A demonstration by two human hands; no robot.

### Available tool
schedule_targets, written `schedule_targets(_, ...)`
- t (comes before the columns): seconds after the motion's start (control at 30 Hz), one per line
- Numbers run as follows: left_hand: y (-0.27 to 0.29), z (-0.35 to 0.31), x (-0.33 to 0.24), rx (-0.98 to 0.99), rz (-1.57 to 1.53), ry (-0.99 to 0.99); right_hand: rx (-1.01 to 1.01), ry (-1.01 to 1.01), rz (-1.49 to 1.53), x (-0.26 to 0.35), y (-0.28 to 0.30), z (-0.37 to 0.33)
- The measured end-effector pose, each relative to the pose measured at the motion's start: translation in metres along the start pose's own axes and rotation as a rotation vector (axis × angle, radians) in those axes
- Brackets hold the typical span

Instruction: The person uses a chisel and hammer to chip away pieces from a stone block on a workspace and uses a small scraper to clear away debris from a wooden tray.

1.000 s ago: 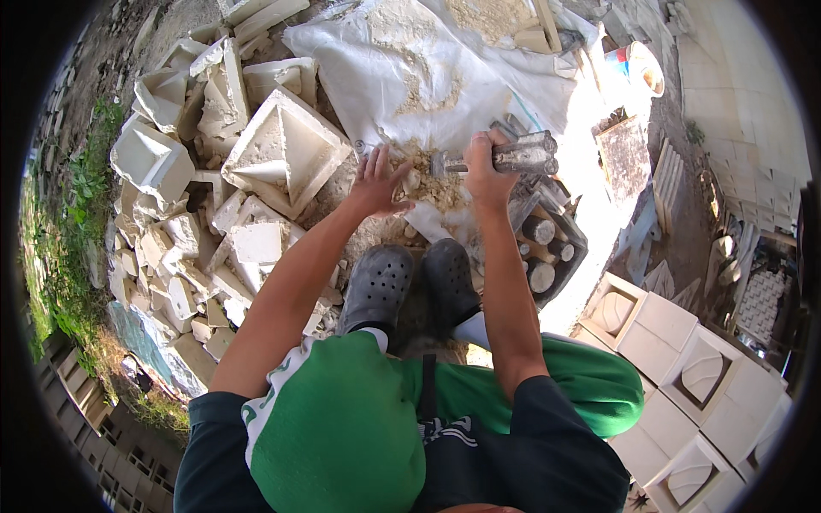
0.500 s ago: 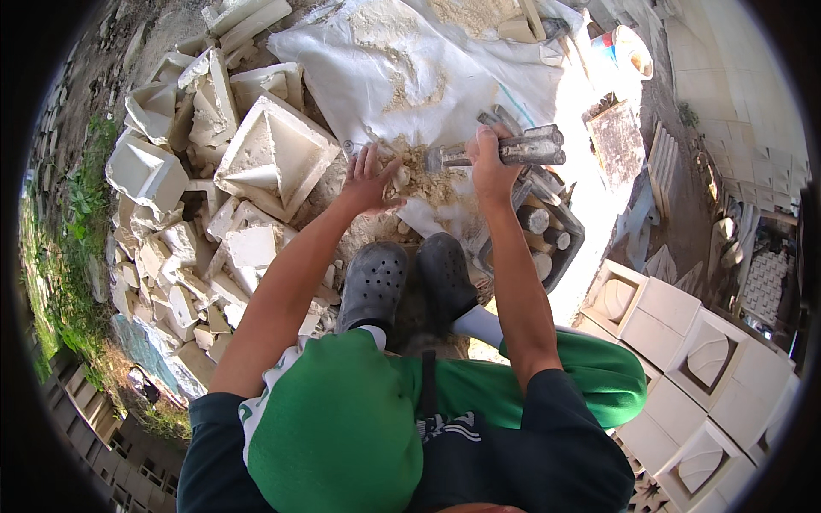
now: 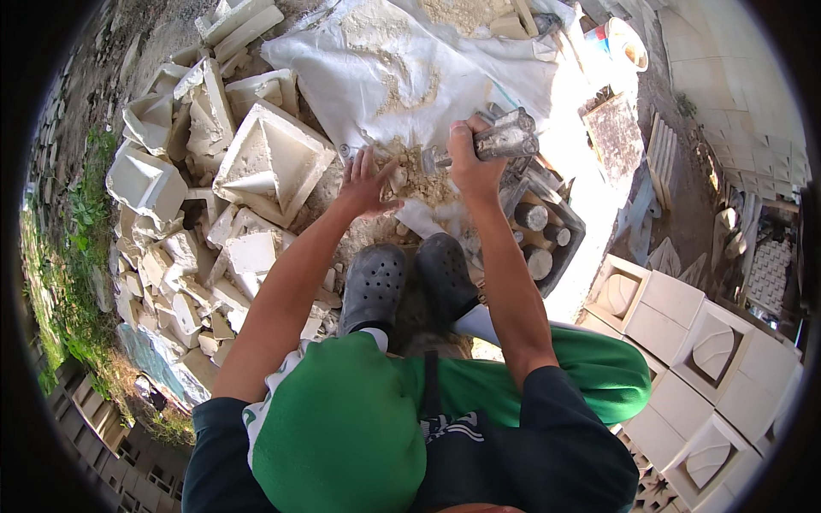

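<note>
My right hand [image 3: 476, 167] is closed around a dusty grey metal tool [image 3: 510, 137] with a lobed, cluster-of-tubes shape; its exact kind I cannot make out. One narrower end points left, low over crumbled pale rubble [image 3: 436, 186], and my hand partly hides it. Beside that rubble, to the left, my left hand [image 3: 366, 190] is open, its fingers spread and nothing held. Beyond both hands lies a dusty white sheet [image 3: 333, 77]. Close to my right forearm sits a dark tray [image 3: 575, 258] with several round-ended cylinders [image 3: 532, 216] in it.
A heap of broken cream blocks [image 3: 256, 162] rises on the left. My grey clogs [image 3: 374, 286] stand just below the rubble. Stacked square blocks [image 3: 663, 308] with leaf-like reliefs are at the lower right. A white bucket [image 3: 629, 47] lies far right, near a flat board [image 3: 614, 132].
My right hand has moved left and slightly nearer the rubble, and the tool has shifted left and tilted, its lobed end facing me more. My left hand has hardly moved.
</note>
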State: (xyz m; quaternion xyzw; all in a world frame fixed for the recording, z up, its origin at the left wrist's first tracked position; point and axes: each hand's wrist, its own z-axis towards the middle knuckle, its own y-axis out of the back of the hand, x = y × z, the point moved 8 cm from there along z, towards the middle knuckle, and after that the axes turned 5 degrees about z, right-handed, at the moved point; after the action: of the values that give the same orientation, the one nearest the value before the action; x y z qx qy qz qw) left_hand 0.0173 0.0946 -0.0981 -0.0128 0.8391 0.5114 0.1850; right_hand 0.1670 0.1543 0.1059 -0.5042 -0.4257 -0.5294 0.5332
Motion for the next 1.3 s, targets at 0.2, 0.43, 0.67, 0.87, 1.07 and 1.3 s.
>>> schedule_targets(0.2,0.001,-0.003,0.000,0.037,0.003,0.023,-0.125,0.053,0.110,0.107,0.010,0.005)
schedule_targets(0.43,-0.003,-0.003,-0.001,0.005,0.025,0.010,-0.220,0.097,0.032,-0.023,0.043,0.005)
schedule_targets(0.67,-0.001,-0.006,0.000,0.009,-0.006,0.006,-0.166,-0.039,0.091,0.029,0.030,0.004)
schedule_targets(0.87,-0.002,-0.005,0.003,-0.008,-0.009,0.004,-0.199,0.059,0.228,0.070,0.031,-0.001)
schedule_targets(1.07,-0.006,-0.006,-0.002,0.016,-0.019,0.001,-0.289,0.017,0.088,-0.019,0.039,0.008)
schedule_targets(1.3,-0.002,-0.006,0.003,-0.052,-0.030,-0.028,-0.208,0.021,0.167,0.062,0.025,-0.001)
